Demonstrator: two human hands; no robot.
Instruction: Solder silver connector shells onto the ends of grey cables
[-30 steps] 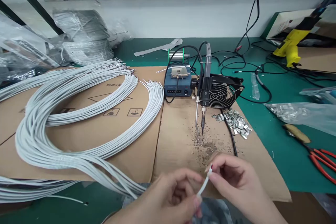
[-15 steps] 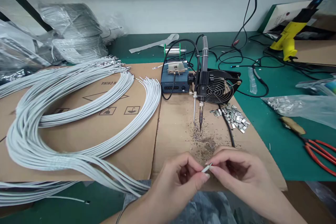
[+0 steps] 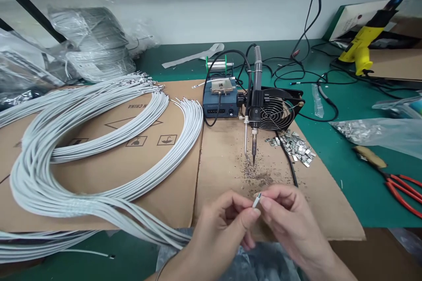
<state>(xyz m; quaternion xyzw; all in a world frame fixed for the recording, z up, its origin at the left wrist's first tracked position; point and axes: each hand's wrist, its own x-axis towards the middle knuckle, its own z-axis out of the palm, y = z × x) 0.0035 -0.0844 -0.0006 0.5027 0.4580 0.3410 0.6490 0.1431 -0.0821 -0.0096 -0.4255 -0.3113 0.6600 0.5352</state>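
Between thumb and forefinger, my left hand (image 3: 227, 221) pinches a white cable end (image 3: 256, 202), which points up and away from me. My right hand (image 3: 292, 217) is closed at the dark tip of that cable end, thumb and forefinger together beside it. Whether a small metal part sits in the right fingers is too small to tell. Beyond the hands a soldering iron (image 3: 256, 105) hangs tip down in its stand, above cardboard strewn with dark solder crumbs. A pile of small metal connector shells (image 3: 299, 147) lies to the right of it.
Looped bundles of white cable (image 3: 79, 206) cover the cardboard at left. Behind the iron stand a blue soldering station (image 3: 220, 107), a solder spool (image 3: 219, 65) and a black fan (image 3: 278, 109). Red-handled pliers (image 3: 402, 189) and a yellow tool (image 3: 362, 46) lie at right.
The cable end has turned to a steeper angle and moved slightly up. My right hand has shifted its grip and rotated, its fingers now lower around the tip.
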